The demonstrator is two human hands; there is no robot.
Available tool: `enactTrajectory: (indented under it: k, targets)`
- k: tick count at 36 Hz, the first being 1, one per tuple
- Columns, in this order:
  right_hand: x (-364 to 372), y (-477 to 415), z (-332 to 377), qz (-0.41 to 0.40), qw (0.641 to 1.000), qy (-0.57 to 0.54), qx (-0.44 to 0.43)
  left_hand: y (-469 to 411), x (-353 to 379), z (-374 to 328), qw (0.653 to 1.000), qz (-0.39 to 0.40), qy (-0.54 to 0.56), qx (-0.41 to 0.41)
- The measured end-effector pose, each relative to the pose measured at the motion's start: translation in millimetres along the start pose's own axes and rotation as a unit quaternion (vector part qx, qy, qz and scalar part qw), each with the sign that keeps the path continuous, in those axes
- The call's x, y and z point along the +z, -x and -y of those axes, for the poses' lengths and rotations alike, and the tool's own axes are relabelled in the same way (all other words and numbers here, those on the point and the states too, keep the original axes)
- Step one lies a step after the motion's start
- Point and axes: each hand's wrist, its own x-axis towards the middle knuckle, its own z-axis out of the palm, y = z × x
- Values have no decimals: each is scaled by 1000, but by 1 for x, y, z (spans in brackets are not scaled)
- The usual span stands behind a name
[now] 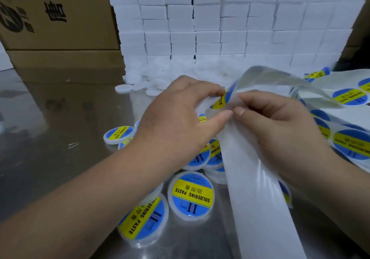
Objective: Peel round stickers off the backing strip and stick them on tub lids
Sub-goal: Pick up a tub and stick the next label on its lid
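Nearest, on the shiny metal table [60,138], lie the labelled tubs [191,194]. They are round and white, and each lid carries a round sticker with blue at top and bottom and a yellow band reading "SOLDERING PASTE". Two show whole in front, one lies further left, and at least three more are half hidden under the forearms and the strip.

One white backing strip [258,198] runs from the near edge up to the hands. The left hand [176,118] pinches the edge of a blue and yellow sticker [220,100] between thumb and forefinger. The sticker is at the centre of the scene, partly lifted off the strip. The right hand [280,122] grips the strip just beside it, thumb and forefinger curled on the paper.

To the right the strip loops away with at least five unpeeled stickers [349,96].

Further off lies a heap of plain white lids [140,84], too many to count. Behind them is a wall of stacked white boxes [206,24], and at far left two brown cartons [58,18], one on the other.
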Motion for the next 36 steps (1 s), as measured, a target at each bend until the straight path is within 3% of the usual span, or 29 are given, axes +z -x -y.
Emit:
enactTrajectory:
  k: [5, 12, 18, 22, 26, 30, 36]
  targets:
    - [1, 2, 0, 29, 999, 35, -26, 3, 1, 4, 999, -6, -33, 15]
    - [-2, 1, -1, 18, 996, 72, -47, 3, -6, 4, 998, 28, 43, -32]
    - [-2, -1, -4, 1, 996, 75, -43, -6, -14, 14, 972, -96, 144, -156]
    - [-6, -3, -6, -67, 992, 87, -54, -12, -19, 21, 947, -171, 187, -196]
    - [-9, -1, -2, -110, 969, 182, -127, -8, -16, 20, 963, -143, 151, -172]
    - [-9, -2, 3, -91, 942, 260, -191, -2, -13, 12, 978, -119, 107, -134]
    - [-5, 3, 3, -44, 970, 223, -91, 1, -13, 10, 986, -112, 68, -100]
